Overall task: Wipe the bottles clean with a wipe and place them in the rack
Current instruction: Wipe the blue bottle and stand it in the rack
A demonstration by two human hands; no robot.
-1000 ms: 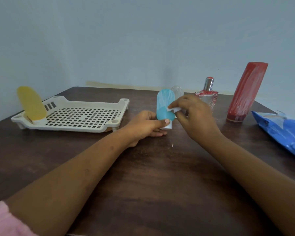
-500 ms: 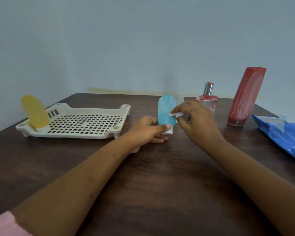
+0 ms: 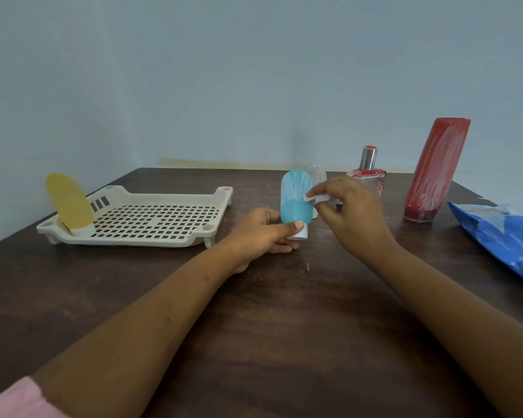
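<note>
My right hand [image 3: 354, 218] pinches the wipe [image 3: 314, 198] against the blue bottle [image 3: 296, 203], where the smeared top meets the clean lower half. My left hand [image 3: 263, 233] grips its base just beside. Wiping seems half done; next I must rub upward, and later carry it left to the rack [image 3: 151, 218].

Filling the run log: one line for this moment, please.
wiping | left hand holds blue bottle | right hand pinches wipe against it | yellow bottle in rack

Pale blue-grey wall [image 3: 254, 70] across upper frame, yellowish strip [image 3: 224, 163] along its base, dark brown wood-grain counter [image 3: 284, 327] below, soft even light
</note>
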